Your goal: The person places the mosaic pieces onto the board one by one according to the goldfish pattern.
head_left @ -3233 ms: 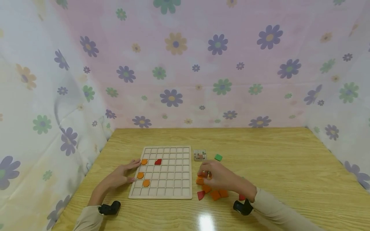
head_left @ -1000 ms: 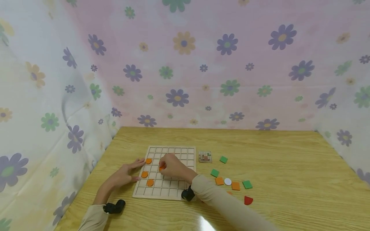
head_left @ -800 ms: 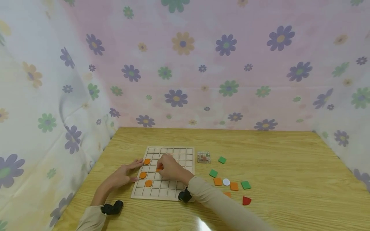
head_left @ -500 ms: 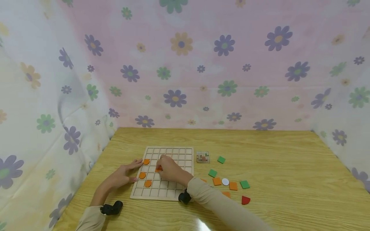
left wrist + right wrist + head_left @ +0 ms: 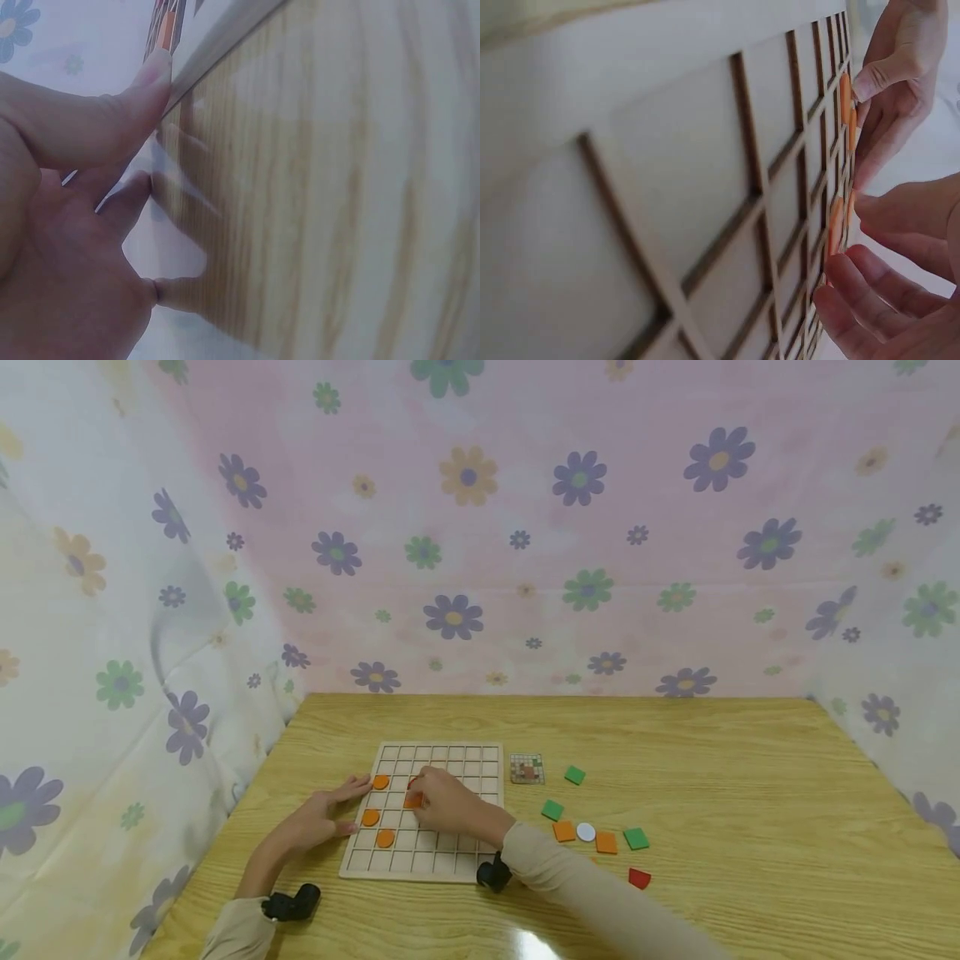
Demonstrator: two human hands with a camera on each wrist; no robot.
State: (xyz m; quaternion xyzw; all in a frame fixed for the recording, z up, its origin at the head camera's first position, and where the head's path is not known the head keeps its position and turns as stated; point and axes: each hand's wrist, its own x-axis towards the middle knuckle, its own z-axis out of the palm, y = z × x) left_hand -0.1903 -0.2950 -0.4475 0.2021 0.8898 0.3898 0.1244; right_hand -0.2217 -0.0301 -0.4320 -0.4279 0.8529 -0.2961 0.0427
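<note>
I am reading the left hand (image 5: 318, 817) as resting at the left edge of the gridded board (image 5: 405, 876), its fingers spreading apart and gripping nothing. Just inside that edge the far orange disc (image 5: 381, 782) and middle orange disc (image 5: 371, 817) are occupying the first column, while the near orange disc (image 5: 385, 838) is sitting one column in. Further right, the orange square (image 5: 413, 802) is lying on the board, and this is the relation I am minding: it is showing directly below the right hand's fingertips, on the left side of that palm, so the right hand (image 5: 448, 803) is being clearly the nearer one. I am making out no long axis on it. A red piece (image 5: 412, 783) is peeking out just beyond the square. The right fingers are bending down onto the square, but I am unable to tell whether they are pinching it or only pressing. Past the board, a patterned card (image 5: 527, 769) is lying near its right edge, and loose green, orange, white and red pieces are scattering across the table (image 5: 720, 793).
</note>
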